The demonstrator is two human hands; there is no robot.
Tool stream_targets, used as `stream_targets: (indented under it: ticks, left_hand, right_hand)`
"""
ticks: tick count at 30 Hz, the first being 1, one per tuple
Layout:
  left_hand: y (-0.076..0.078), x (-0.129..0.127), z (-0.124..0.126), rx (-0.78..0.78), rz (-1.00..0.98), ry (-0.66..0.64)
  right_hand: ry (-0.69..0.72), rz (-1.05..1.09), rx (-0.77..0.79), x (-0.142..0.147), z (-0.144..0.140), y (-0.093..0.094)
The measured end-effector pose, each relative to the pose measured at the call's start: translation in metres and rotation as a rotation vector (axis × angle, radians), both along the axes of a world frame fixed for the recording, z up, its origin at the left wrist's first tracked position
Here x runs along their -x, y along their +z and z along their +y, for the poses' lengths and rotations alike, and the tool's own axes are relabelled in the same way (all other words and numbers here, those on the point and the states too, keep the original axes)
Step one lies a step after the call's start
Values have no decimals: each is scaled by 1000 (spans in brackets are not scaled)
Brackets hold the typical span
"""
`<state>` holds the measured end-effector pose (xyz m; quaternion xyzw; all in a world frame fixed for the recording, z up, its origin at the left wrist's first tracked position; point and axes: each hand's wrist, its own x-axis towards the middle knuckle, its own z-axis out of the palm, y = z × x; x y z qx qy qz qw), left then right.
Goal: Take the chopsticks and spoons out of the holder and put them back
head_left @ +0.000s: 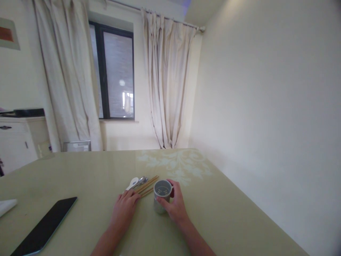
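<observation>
A small grey cup-shaped holder (161, 195) with holes in its bottom stands upright on the pale green table (226, 217). My right hand (176, 205) wraps around its right side and grips it. Just left of it lie wooden chopsticks (148, 185), a white spoon (132, 184) and a metal spoon (142, 180), bunched side by side. My left hand (123, 209) rests flat on the near ends of this cutlery, fingertips touching the chopsticks.
A dark phone or tablet (44, 225) lies face up at the near left. A white item (6, 206) pokes in at the left edge. The wall runs along the table's right side. Behind are curtains, a window and a white cabinet (16, 140).
</observation>
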<state>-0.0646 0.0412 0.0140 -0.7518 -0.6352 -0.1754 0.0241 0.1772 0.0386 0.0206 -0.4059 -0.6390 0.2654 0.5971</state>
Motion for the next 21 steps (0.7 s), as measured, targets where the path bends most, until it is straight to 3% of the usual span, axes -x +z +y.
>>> stream_targets:
  ticks: [11,17,21]
  left_hand:
    - [-5,-7,1,-76,-98,11]
    - [-3,-13,0,-156,-471,55]
    - [3,-18,-6,-370,-591,17]
  right_hand:
    - [65,-48,8,-2,-2,3]
    - [55,-58,30,-2,-1,-1]
    - [-26,-79,-36,-7,-1,1]
